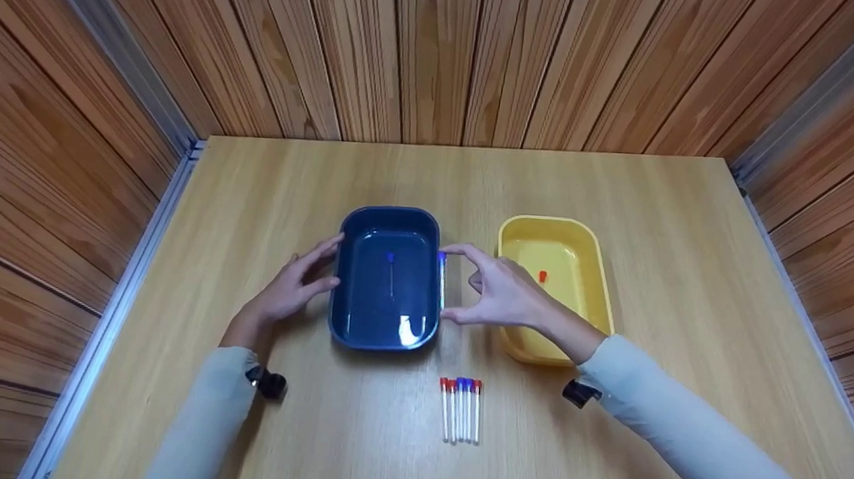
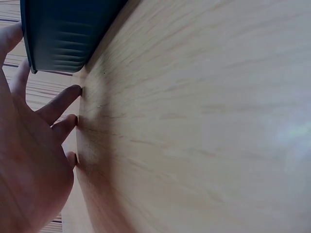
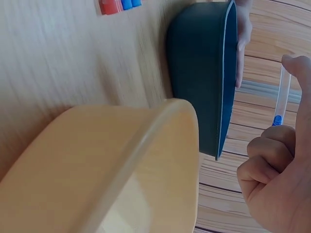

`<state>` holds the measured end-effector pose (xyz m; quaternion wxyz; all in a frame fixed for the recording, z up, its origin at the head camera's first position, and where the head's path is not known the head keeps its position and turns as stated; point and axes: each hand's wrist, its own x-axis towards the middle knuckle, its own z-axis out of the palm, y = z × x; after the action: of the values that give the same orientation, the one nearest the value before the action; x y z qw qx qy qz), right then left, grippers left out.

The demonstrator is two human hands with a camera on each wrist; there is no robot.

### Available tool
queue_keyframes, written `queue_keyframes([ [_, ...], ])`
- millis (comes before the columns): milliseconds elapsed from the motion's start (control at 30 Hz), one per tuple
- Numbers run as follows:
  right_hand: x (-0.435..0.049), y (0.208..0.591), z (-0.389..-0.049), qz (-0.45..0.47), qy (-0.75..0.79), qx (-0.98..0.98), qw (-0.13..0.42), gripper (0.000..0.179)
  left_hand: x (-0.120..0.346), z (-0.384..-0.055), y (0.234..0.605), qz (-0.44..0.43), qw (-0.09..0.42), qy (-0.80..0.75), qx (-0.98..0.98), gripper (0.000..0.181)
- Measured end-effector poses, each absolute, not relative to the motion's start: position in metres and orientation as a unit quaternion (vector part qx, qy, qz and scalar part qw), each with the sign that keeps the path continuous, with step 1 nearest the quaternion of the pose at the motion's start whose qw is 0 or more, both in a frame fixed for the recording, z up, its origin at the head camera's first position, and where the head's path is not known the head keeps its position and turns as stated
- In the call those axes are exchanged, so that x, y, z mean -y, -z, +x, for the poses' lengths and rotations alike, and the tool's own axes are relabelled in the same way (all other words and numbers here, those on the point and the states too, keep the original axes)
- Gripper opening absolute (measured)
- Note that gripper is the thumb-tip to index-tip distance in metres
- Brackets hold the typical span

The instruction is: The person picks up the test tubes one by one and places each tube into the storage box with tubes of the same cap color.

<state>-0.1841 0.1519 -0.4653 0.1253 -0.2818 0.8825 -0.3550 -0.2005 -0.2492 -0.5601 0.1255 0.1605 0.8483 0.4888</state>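
Between the thumb and index finger of my right hand [image 1: 502, 290], a thin clear tube with a blue cap [image 1: 441, 279] is pinched end to end. It is held over the right rim of a dark blue bin [image 1: 360, 332]; the right wrist view shows the tube [image 3: 283, 94] raised above rim height. My left hand [image 1: 296, 283] rests its thumb and fingers on the bin's left rim, fingers loosely extended. Inside the bin lies another blue-capped tube [image 1: 392, 275]. A red cap [image 1: 542, 276] shows in the yellow bin [image 1: 604, 289], partly hidden under my right forearm.
Several tubes [image 1: 461, 411] with red and blue caps lie side by side on the wooden table [image 1: 353, 430], in front of the bins. Wood-plank walls [image 1: 439, 60] enclose the table's back and sides.
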Motion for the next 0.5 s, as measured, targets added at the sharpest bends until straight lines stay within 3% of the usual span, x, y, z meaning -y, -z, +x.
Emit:
queue_keyframes([
  [500, -0.127, 0.463, -0.199, -0.287, 0.352, -0.878, 0.15, 0.091, 0.247, -0.199, 0.559, 0.154, 0.131, -0.49, -0.848, 0.075],
])
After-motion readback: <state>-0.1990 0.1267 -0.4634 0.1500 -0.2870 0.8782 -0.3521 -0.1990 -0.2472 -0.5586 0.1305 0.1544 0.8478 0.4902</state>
